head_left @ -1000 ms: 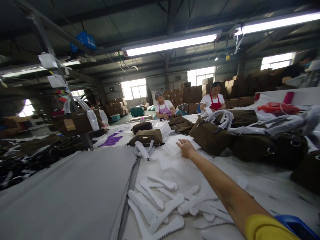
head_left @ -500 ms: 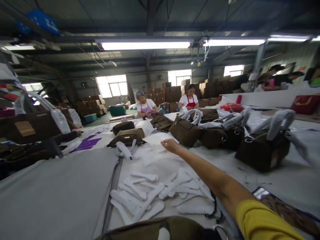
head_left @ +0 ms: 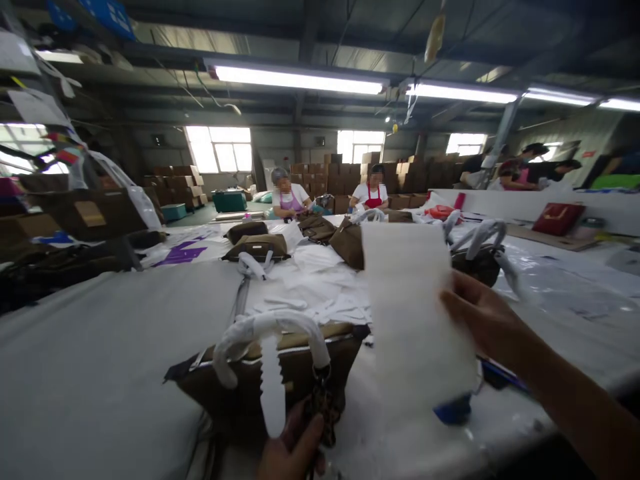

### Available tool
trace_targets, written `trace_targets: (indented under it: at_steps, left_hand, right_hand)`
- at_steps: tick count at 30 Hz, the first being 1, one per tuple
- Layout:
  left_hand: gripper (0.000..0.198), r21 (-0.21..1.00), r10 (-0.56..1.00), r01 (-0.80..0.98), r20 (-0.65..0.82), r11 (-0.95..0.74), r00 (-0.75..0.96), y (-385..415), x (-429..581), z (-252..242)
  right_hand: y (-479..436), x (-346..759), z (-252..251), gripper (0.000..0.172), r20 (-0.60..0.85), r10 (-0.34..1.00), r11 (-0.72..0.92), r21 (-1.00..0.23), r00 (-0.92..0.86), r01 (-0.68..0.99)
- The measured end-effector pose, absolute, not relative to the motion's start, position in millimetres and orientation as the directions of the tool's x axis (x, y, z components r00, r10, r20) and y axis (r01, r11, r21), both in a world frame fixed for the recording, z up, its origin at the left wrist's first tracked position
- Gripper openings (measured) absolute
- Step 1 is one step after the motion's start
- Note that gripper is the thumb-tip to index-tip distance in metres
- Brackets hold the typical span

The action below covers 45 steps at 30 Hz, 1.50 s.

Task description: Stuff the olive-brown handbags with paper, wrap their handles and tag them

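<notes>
A brown handbag point(head_left: 230, 393) stands upright in front of me, its handles point(head_left: 275, 323) wrapped in white padding. A white strip with a toothed edge point(head_left: 273, 387) hangs down from the handle. At the bag's front, my left hand point(head_left: 295, 443) is closed on a dark patterned charm point(head_left: 324, 410) that dangles below the handle's metal ring. My right hand point(head_left: 475, 310) pinches the right edge of a white sheet point(head_left: 410, 313), held up beside the bag. The sheet hides part of the table and the bags behind it.
Several white toothed strips point(head_left: 330, 310) lie on the table behind the bag. More brown bags point(head_left: 257, 247) stand farther back. Two co-workers point(head_left: 371, 193) are across the table. A red bag point(head_left: 557, 220) sits at the right, and purple pieces point(head_left: 183, 253) lie at the left.
My right hand has drawn back toward me, lifting a white sheet from the pile. My left hand has come into view on the charm, and the near handbag now shows far more fully.
</notes>
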<state>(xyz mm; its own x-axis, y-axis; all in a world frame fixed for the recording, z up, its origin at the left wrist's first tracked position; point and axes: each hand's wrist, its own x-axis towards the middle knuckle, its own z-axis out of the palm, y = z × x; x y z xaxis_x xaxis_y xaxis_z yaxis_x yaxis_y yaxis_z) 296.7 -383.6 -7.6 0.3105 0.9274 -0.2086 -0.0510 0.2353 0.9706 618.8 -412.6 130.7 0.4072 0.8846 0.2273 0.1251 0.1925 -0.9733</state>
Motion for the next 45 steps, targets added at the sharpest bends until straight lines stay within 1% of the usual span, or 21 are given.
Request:
trace_targets:
  at_steps: [1,2,3,5,8,10,13,16,20,24,27,31,34,36,38,39,40,41,42,44,45]
  left_hand:
    - [0.071,0.967,0.926,-0.087,-0.201,0.239,0.319,-383,296,-7]
    - [0.069,0.962,0.924,-0.124,-0.193,0.245,0.330,-384,296,-5]
    - [0.064,0.954,0.920,-0.158,-0.188,0.254,0.343,-385,296,-2]
    - [0.054,0.936,0.907,-0.202,-0.198,0.288,0.373,-389,294,6]
    - [0.047,0.908,0.877,-0.224,-0.240,0.355,0.416,-396,293,20]
    - [0.044,0.889,0.868,-0.258,-0.245,0.379,0.432,-402,292,27]
    - [0.044,0.868,0.864,-0.295,-0.249,0.399,0.438,-409,292,34]
    - [0.046,0.863,0.862,-0.287,-0.274,0.416,0.426,-416,294,33]
    - [0.051,0.909,0.901,-0.245,-0.239,0.339,0.361,-422,297,23]
    - [0.058,0.930,0.921,-0.204,-0.235,0.306,0.309,-422,301,6]
    - [0.064,0.945,0.931,-0.155,-0.238,0.288,0.278,-419,307,-10]
    - [0.064,0.977,0.951,-0.085,-0.168,0.196,0.260,-419,311,-27]
    - [0.061,0.997,0.969,0.059,-0.066,0.053,0.238,-427,299,-28]
    - [0.056,0.977,0.994,0.208,0.033,-0.055,0.108,-432,285,-27]
    - [0.051,0.950,0.984,0.297,0.135,-0.097,-0.112,-435,270,-25]
    - [0.053,0.955,0.968,0.284,0.148,-0.086,-0.202,-435,265,-25]
    - [0.058,0.972,0.962,0.228,0.118,-0.061,-0.245,-434,262,-24]
    - [0.064,0.991,0.973,0.134,0.049,-0.019,-0.224,-433,261,-23]
    - [0.069,0.999,0.989,0.019,-0.041,0.044,-0.143,-431,262,-20]
    - [0.075,0.963,0.975,-0.162,-0.198,0.213,0.104,-429,266,-13]
    - [0.076,0.940,0.948,-0.196,-0.237,0.279,0.214,-428,269,-9]
  right_hand:
    - [-441,617,118,0.041,0.070,0.909,0.037,-0.996,0.411,0.087]
    - [-466,614,102,0.036,-0.053,0.911,-0.100,-0.990,0.409,0.094]
    - [-486,610,84,0.034,-0.135,0.911,-0.195,-0.973,0.389,0.120]
    - [-511,598,48,0.038,-0.206,0.935,-0.275,-0.935,0.287,0.223]
    - [-519,571,2,0.045,-0.148,0.971,-0.212,-0.900,0.190,0.382]
    - [-512,551,-16,0.048,-0.107,0.986,-0.153,-0.893,0.131,0.423]
    - [-497,528,-28,0.052,-0.121,0.992,-0.122,-0.948,0.021,0.294]
    - [-481,510,-32,0.050,-0.106,0.991,-0.093,-0.985,-0.080,0.144]
    - [-460,490,-31,0.048,-0.090,0.986,-0.101,-0.992,-0.143,-0.077]
    - [-446,471,-24,0.048,-0.060,0.992,-0.086,-0.965,-0.110,-0.247]
    - [-440,461,-20,0.051,-0.059,0.998,-0.067,-0.946,-0.034,-0.317]
    - [-435,451,-11,0.048,-0.026,0.996,-0.006,-0.978,0.089,-0.209]
    - [-434,449,0,0.044,0.002,0.996,0.017,-0.985,0.090,-0.171]
    - [-435,449,4,0.045,0.001,0.997,0.019,-0.976,0.083,-0.215]
    - [-435,451,5,0.045,-0.027,0.998,-0.009,-0.961,0.062,-0.277]
    - [-434,452,4,0.045,-0.045,0.998,-0.031,-0.949,0.039,-0.313]
    - [-434,452,3,0.046,-0.059,0.998,-0.051,-0.936,0.012,-0.348]
    - [-434,453,2,0.046,-0.067,0.998,-0.066,-0.924,-0.010,-0.378]
    - [-433,454,1,0.046,-0.074,0.997,-0.077,-0.915,-0.023,-0.396]
    - [-433,456,2,0.047,-0.089,0.996,-0.091,-0.914,-0.024,-0.396]
    - [-433,457,4,0.047,-0.088,0.996,-0.088,-0.922,-0.018,-0.376]
